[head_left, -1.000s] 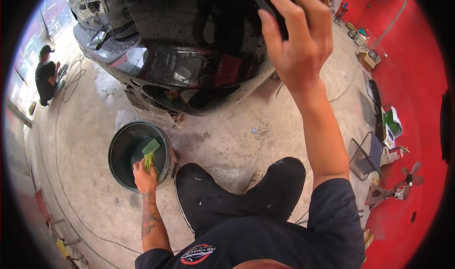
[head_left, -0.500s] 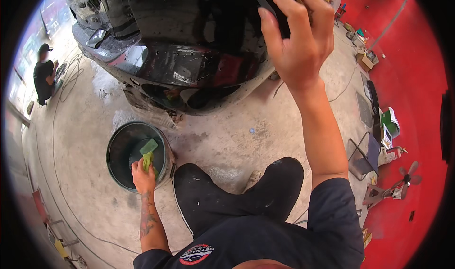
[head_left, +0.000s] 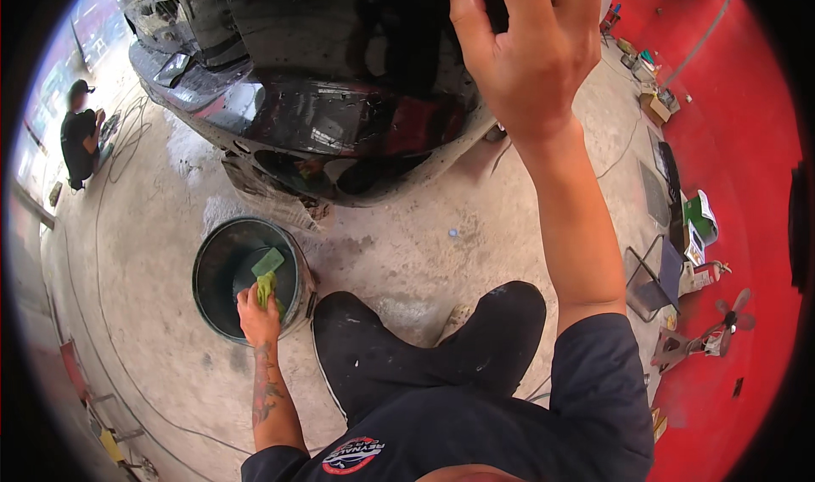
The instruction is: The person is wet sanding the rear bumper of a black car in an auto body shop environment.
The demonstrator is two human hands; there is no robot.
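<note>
My left hand is closed on a yellow-green cloth at the near right side of a dark round bucket. A pale green rectangular block shows just beyond the cloth, inside the bucket. My right arm reaches up to the glossy black car bumper, which is wet with drops. At the top edge of the view is my right hand, thumb apart and the other fingertips cut off. Something dark shows between thumb and fingers; I cannot make out what it is.
A person in dark clothes crouches at the far left beside a coiled hose. Along the red wall on the right stand a fan, a folding chair and a cardboard box. A cable crosses the concrete floor on the left.
My right hand has moved up and slightly left, carrying its fingertips out of view; the dark flat piece between its fingers is now mostly out of sight. The left hand is nearly still.
</note>
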